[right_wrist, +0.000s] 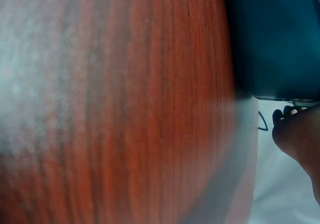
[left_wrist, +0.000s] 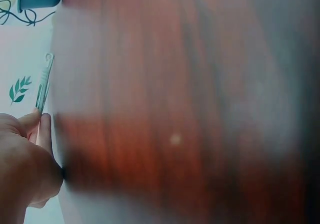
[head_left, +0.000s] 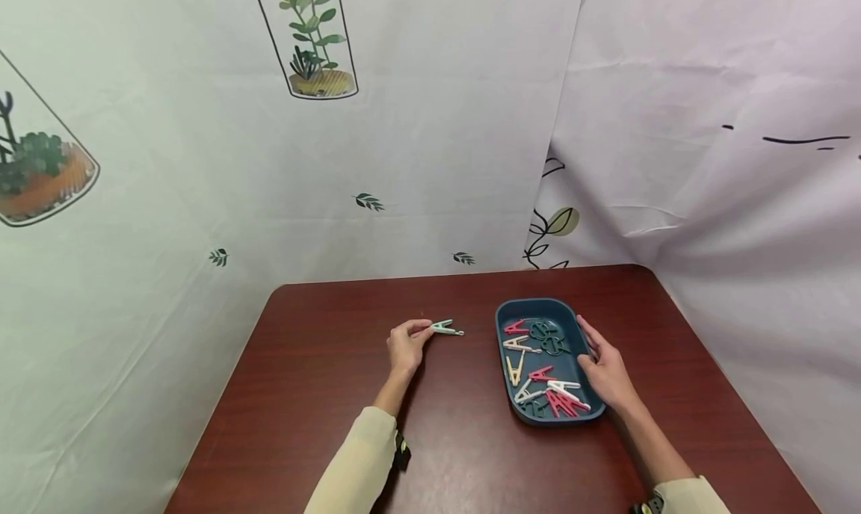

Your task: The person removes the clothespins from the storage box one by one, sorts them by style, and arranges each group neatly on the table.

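Note:
My left hand (head_left: pixel 406 344) pinches a pale green clothespin (head_left: pixel 447 328) between thumb and fingertips, a little left of the tray. In the left wrist view the same clothespin (left_wrist: pixel 44 83) points away from the fingers. A dark blue tray (head_left: pixel 506 299) lies to the right, holding several clothespins in pink, white, cream and dark green. On the tray's right side my right hand (head_left: pixel 604 368) grips the rim, thumb over the edge and fingers along the outer wall. The right wrist view shows the tray's side (right_wrist: pixel 280 43) and part of that hand (right_wrist: pixel 300 139).
Both hands are over a reddish-brown wooden table (head_left: pixel 323 364) with rounded far corners. Behind it hangs a white cloth (head_left: pixel 430 148) printed with plants and leaves, with folds at the right.

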`<move>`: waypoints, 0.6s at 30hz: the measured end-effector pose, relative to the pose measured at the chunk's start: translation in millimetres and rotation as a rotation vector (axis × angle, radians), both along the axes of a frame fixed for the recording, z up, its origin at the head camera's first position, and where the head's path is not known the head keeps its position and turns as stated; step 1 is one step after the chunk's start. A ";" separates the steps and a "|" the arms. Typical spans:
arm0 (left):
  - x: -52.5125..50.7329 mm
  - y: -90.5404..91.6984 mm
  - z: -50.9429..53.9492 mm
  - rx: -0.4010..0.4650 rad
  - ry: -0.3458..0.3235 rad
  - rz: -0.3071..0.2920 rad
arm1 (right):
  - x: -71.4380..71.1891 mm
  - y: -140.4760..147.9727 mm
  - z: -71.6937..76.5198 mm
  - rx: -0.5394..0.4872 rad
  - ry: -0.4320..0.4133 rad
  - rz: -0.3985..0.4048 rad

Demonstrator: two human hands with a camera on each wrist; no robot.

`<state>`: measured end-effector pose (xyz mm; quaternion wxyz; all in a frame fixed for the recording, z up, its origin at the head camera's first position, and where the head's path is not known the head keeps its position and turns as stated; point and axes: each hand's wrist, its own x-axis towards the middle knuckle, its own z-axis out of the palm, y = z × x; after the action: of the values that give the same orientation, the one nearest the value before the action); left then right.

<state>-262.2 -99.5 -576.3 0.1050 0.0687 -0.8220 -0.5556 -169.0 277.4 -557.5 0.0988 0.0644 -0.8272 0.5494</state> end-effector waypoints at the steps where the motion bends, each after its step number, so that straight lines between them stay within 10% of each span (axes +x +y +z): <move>1: -0.1 -0.6 0.3 -0.012 0.005 -0.007 | -0.1 -0.1 0.0 0.001 -0.002 -0.001; 18: -3.0 -2.7 1.9 -0.161 0.064 -0.004 | -0.6 0.3 0.2 -0.013 -0.023 -0.007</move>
<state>-265.2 -102.2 -574.4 0.1353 0.0404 -0.8604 -0.4896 -169.6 277.7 -557.3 0.0915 0.0547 -0.8248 0.5554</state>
